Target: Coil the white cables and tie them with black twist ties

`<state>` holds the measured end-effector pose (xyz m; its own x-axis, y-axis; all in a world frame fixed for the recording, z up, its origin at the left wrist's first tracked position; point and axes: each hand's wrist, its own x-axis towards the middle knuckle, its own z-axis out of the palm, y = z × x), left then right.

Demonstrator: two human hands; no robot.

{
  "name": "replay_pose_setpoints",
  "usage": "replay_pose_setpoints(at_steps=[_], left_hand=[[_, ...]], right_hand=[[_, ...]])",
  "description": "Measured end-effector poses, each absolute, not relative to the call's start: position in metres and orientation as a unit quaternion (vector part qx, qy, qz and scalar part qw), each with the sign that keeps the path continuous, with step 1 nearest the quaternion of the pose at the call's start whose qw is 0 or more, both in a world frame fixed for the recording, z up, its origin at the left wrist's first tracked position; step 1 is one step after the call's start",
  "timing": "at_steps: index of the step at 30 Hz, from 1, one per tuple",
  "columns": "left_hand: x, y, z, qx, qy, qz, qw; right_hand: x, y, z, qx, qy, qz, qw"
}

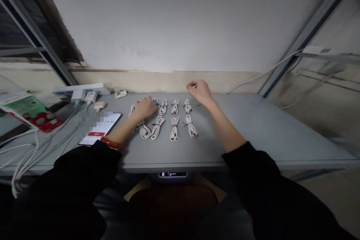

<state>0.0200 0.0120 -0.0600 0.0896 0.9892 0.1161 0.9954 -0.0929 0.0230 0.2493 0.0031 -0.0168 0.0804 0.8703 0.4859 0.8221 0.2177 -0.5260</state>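
Two rows of coiled white cables bound with black ties lie on the grey desk (242, 135). My left hand (144, 108) rests over the back row's left end, fingers lowered and somewhat spread, covering part of the coils there. Just right of it is one cable bundle (163, 107); further along are a second bundle (175, 106) and a third bundle (187, 106). The front row includes a cable bundle (174, 129) and, at its right end, another bundle (191, 126). Above the desk's back edge, my right hand (200, 90) is closed with bent fingers; its contents are hidden. A small black tie (198, 104) shows below it.
To the left lie a lit phone (99, 129), a power strip (95, 89) with white chargers (90, 97), a green and red box (33, 110) and tangled cables (26, 157). A wall stands behind the desk, with metal posts (306, 37) at the sides.
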Motion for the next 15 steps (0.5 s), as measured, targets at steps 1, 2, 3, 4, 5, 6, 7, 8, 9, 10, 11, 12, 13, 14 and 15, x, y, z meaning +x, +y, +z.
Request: replay_pose_setpoints(at_steps=[1, 2, 3, 4, 5, 6, 7, 8, 9, 10, 11, 12, 13, 14, 15], left_hand=[[0.020, 0.012, -0.060, -0.738, -0.673, -0.047, 0.027], [0.019, 0.012, -0.060, -0.738, -0.673, -0.046, 0.022], [0.019, 0.013, -0.061, -0.737, -0.674, -0.047, 0.016], [0.018, 0.014, -0.060, -0.736, -0.675, -0.050, 0.010], [0.018, 0.015, -0.060, -0.735, -0.676, -0.053, 0.004], [0.016, 0.016, -0.059, -0.733, -0.678, -0.057, 0.001], [0.015, 0.018, -0.057, -0.729, -0.682, -0.060, 0.001], [0.012, 0.020, -0.055, -0.723, -0.688, -0.060, 0.004], [0.008, 0.022, -0.052, -0.715, -0.697, -0.058, 0.009], [0.004, 0.024, -0.049, -0.704, -0.708, -0.055, 0.017], [-0.002, 0.027, -0.046, -0.691, -0.721, -0.051, 0.024], [-0.009, 0.031, -0.043, -0.677, -0.734, -0.048, 0.031], [-0.017, 0.035, -0.039, -0.665, -0.744, -0.049, 0.037], [-0.026, 0.040, -0.036, -0.647, -0.759, -0.050, 0.043], [-0.036, 0.045, -0.032, -0.637, -0.768, -0.049, 0.041]], right_hand=[[0.242, 0.004, -0.023, -0.637, -0.675, 0.011, 0.373], [0.237, 0.005, -0.029, -0.647, -0.674, -0.008, 0.357], [0.236, 0.007, -0.036, -0.654, -0.674, -0.022, 0.343], [0.237, 0.010, -0.043, -0.659, -0.674, -0.027, 0.332], [0.240, 0.013, -0.048, -0.663, -0.674, -0.025, 0.324], [0.244, 0.016, -0.053, -0.667, -0.672, -0.018, 0.321], [0.248, 0.019, -0.056, -0.672, -0.667, -0.010, 0.322], [0.251, 0.022, -0.058, -0.676, -0.661, -0.001, 0.326], [0.253, 0.024, -0.059, -0.679, -0.655, 0.004, 0.330], [0.255, 0.025, -0.059, -0.681, -0.651, 0.007, 0.334], [0.255, 0.026, -0.059, -0.681, -0.649, 0.008, 0.338], [0.255, 0.027, -0.058, -0.680, -0.649, 0.006, 0.342], [0.253, 0.026, -0.058, -0.677, -0.650, 0.004, 0.344], [0.252, 0.026, -0.057, -0.675, -0.652, 0.004, 0.347], [0.251, 0.026, -0.056, -0.672, -0.654, 0.006, 0.348]])
